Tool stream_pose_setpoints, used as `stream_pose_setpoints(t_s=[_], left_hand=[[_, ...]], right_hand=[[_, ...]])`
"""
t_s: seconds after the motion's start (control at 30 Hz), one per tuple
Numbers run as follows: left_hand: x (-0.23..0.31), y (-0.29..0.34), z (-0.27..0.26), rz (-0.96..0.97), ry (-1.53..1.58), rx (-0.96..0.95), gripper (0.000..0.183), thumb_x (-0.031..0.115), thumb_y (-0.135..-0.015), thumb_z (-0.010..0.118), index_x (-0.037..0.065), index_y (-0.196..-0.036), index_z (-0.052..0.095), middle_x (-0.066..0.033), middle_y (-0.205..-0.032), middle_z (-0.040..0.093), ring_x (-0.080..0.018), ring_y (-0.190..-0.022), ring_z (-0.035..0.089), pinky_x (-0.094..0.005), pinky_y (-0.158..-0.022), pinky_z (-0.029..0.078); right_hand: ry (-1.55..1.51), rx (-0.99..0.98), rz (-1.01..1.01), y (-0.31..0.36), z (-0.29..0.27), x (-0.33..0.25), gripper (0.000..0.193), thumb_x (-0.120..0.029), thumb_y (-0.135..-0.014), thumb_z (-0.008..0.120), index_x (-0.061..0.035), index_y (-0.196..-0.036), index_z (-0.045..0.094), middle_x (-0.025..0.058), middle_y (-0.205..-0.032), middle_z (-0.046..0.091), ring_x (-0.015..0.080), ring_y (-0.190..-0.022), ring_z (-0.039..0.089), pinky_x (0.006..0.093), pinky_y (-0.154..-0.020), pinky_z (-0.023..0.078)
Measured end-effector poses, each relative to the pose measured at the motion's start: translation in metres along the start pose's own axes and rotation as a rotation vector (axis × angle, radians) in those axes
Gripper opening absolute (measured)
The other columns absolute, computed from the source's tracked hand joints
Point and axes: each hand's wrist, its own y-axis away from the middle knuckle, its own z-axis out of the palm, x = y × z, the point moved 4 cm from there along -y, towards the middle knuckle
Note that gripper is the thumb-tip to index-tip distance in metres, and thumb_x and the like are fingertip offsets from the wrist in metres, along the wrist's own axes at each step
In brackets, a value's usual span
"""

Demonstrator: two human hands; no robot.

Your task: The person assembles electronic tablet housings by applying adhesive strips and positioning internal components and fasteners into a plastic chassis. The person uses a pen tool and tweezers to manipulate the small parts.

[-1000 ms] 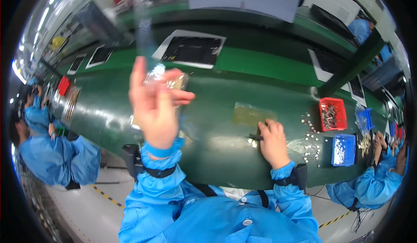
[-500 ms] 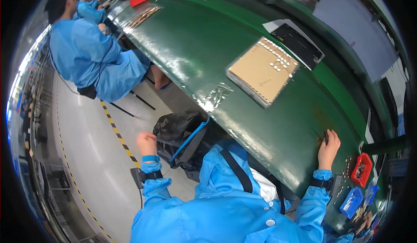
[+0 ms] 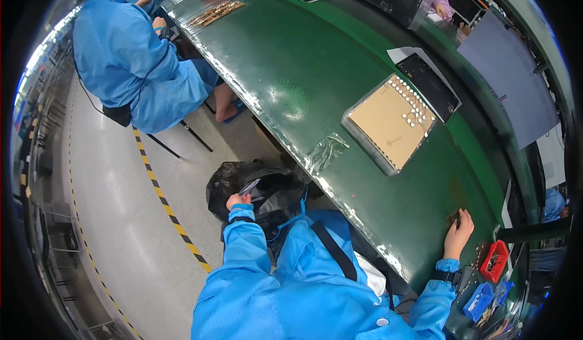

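My left hand [image 3: 238, 201] reaches out over a black plastic bag [image 3: 221, 185] that gapes beside the table's near edge. Pinched in its fingers is a thin, pale, shiny strip [image 3: 249, 187], perhaps plastic film. My right hand [image 3: 460, 235] rests on the green tabletop [image 3: 291, 91] at the right, closed on a slim black tool [image 3: 458, 220] whose far end is hard to make out. Beyond it, a tan board [image 3: 388, 124] on a clear-sided stack carries rows of small white round pieces [image 3: 416, 106].
Close to my right forearm are a red bin [image 3: 495, 261] and a blue bin [image 3: 478, 300] of small parts. A black panel [image 3: 428, 85] lies behind the board. Clear film [image 3: 328, 151] sticks to the table edge. A co-worker in blue [image 3: 127, 60] sits at the left.
My left hand has swung right and forward, from above the floor to over the black bag, with the strip. My right hand stays on the table with the black tool. The view has shifted.
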Motion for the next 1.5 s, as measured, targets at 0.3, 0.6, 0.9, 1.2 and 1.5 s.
stream_pose_setpoints(t_s=[0.3,0.6,0.9,1.2,1.5], left_hand=[[-0.038,-0.041,0.003,-0.213,-0.196,-0.180,0.033,0.026,-0.088,0.040,0.006,-0.113,0.050,-0.0143,-0.120,0.046,-0.0386,-0.108,0.044,-0.0612,-0.084,0.040],[-0.096,-0.029,0.065,1.339,-2.287,-0.760,0.030,0.023,-0.082,0.044,0.004,-0.086,0.067,-0.0177,-0.091,0.064,-0.0353,-0.082,0.062,-0.0458,-0.073,0.050],[0.058,0.306,0.066,1.509,-0.571,-0.517,0.026,-0.001,-0.081,0.041,-0.003,-0.106,0.050,-0.0130,-0.102,0.050,-0.0224,-0.095,0.048,-0.0323,-0.087,0.037],[-0.187,0.566,0.084,1.515,-1.090,-2.395,0.028,-0.006,-0.066,0.050,0.001,-0.092,0.058,-0.0159,-0.103,0.058,-0.0359,-0.106,0.052,-0.0427,-0.090,0.042],[-0.299,0.555,0.131,2.022,-1.523,-1.981,0.044,0.022,-0.079,0.058,0.013,-0.121,0.050,-0.0100,-0.133,0.041,-0.0306,-0.127,0.032,-0.0494,-0.101,0.030]], right_hand=[[-0.018,-0.032,-0.002,0.002,0.007,-0.008,0.035,0.004,-0.077,0.049,-0.0035,-0.111,0.055,0.0159,-0.119,0.051,0.0326,-0.110,0.045,0.0393,-0.096,0.034],[-0.131,0.079,0.088,0.000,-0.014,0.003,0.030,0.004,-0.078,0.050,-0.0033,-0.107,0.057,0.0146,-0.109,0.056,0.0308,-0.104,0.050,0.0376,-0.092,0.038],[-0.201,-0.039,0.022,0.005,-0.031,-0.026,0.034,0.003,-0.064,0.057,-0.0036,-0.097,0.060,0.0142,-0.107,0.055,0.0342,-0.103,0.049,0.0411,-0.088,0.042],[-0.163,-0.118,0.013,0.035,-0.047,-0.020,0.035,0.001,-0.062,0.058,-0.0036,-0.098,0.057,0.0129,-0.108,0.053,0.0329,-0.105,0.049,0.0409,-0.088,0.042],[-0.162,-0.115,0.129,0.044,-0.058,-0.016,0.036,-0.003,-0.066,0.058,-0.0075,-0.102,0.060,0.0110,-0.110,0.053,0.0303,-0.107,0.047,0.0415,-0.087,0.040]])
